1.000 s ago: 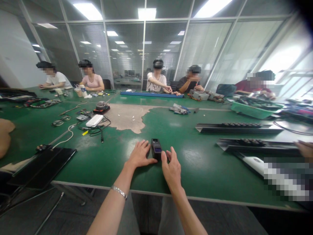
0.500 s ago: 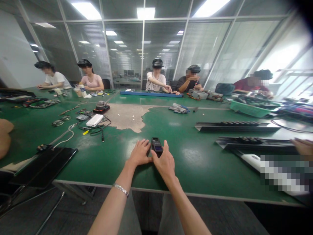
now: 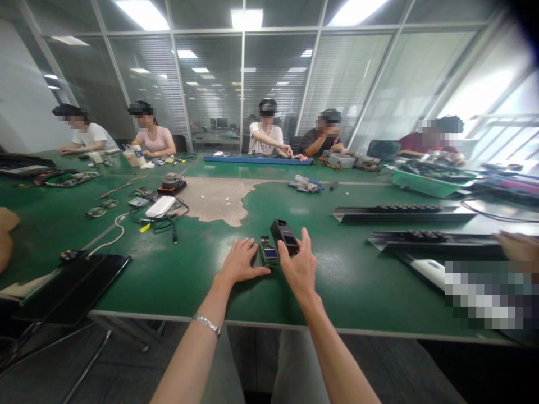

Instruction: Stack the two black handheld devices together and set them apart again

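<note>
Green circuit board (image 3: 269,253) lies between hands (image 3: 240,261)

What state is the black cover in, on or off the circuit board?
Off: the right hand holds the black cover beside the circuit board, which lies exposed.

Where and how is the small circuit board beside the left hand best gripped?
Probably across its long edges, from above: the circuit board lies narrow and screen-up, so edge pressure would spare the screen. The left hand is at its left side.
</note>
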A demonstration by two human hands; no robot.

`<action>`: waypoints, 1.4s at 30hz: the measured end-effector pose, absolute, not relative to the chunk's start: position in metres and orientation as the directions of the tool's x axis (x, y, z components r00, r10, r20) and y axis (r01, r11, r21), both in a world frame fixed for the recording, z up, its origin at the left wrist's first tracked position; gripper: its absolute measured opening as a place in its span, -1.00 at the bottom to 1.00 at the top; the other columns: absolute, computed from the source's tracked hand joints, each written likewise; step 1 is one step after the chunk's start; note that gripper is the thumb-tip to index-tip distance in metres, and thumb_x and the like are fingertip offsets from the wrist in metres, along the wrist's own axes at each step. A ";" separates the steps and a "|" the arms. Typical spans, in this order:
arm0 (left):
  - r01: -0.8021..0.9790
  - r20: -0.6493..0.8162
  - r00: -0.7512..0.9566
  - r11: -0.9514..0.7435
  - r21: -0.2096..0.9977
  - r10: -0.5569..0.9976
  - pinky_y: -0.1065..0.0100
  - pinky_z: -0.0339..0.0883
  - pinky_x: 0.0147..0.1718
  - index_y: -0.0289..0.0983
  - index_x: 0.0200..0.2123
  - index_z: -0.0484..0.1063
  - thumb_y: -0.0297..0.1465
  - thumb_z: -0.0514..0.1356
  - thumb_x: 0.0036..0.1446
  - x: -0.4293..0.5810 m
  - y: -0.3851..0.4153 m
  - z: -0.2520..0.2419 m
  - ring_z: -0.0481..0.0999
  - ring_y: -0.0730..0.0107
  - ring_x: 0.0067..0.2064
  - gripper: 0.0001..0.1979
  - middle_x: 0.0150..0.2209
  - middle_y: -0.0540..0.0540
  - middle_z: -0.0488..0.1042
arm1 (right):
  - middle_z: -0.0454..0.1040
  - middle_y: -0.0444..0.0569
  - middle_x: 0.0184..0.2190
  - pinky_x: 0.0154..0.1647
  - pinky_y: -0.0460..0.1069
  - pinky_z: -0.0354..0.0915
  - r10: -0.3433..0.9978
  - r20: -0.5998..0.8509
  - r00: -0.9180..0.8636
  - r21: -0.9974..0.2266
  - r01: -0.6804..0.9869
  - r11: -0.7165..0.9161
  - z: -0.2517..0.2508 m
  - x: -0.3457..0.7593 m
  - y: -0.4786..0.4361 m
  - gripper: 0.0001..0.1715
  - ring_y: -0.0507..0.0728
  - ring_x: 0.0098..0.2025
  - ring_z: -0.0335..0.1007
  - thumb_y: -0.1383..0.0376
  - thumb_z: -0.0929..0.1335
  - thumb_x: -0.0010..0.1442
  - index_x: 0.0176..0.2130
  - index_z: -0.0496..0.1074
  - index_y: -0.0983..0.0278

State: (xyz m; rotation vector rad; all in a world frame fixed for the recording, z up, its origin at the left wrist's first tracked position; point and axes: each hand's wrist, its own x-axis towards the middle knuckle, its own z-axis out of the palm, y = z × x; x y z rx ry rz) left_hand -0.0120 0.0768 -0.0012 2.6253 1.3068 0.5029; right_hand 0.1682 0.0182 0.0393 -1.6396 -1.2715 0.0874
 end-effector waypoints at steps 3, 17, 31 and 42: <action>0.744 0.226 0.557 -0.601 0.294 0.799 -0.11 -0.10 0.38 -0.24 0.33 0.25 0.31 0.11 0.09 -0.012 0.077 -0.002 0.10 -0.10 0.42 -0.04 0.40 -0.27 0.16 | 0.51 0.28 0.09 0.08 0.23 0.33 0.761 0.460 0.458 -0.720 0.693 0.017 0.027 0.185 0.017 -0.01 0.41 0.07 0.48 -0.01 0.32 0.22 0.41 0.01 0.43; 0.746 0.224 0.554 -0.598 0.293 0.801 -0.10 -0.11 0.38 -0.28 0.34 0.24 0.32 0.07 0.11 -0.012 0.078 -0.002 0.07 -0.12 0.43 -0.03 0.40 -0.28 0.16 | 0.46 0.35 0.13 0.09 0.24 0.34 0.802 0.400 0.443 -0.676 0.734 -0.068 -0.009 0.202 0.013 -0.02 0.41 0.08 0.47 0.02 0.28 0.24 0.41 -0.02 0.50; 0.747 0.214 0.558 -0.598 0.291 0.802 -0.08 -0.13 0.39 -0.31 0.35 0.22 0.31 0.09 0.11 -0.011 0.078 -0.002 0.04 -0.12 0.44 -0.02 0.41 -0.29 0.15 | 0.20 0.46 0.31 0.32 0.28 0.14 0.757 0.506 0.413 -0.624 0.782 -0.010 -0.025 0.202 0.014 0.02 0.41 0.34 0.16 0.03 0.31 0.23 0.40 -0.05 0.57; 0.747 0.218 0.550 -0.592 0.301 0.806 0.00 -0.12 0.40 -0.40 0.36 0.19 0.35 0.07 0.08 -0.012 0.078 -0.002 0.00 -0.11 0.45 0.08 0.42 -0.35 0.10 | 0.38 0.40 0.18 0.23 0.27 0.23 0.700 0.549 0.456 -0.664 0.747 0.035 -0.017 0.203 0.006 -0.08 0.39 0.21 0.34 0.00 0.28 0.29 0.38 0.05 0.51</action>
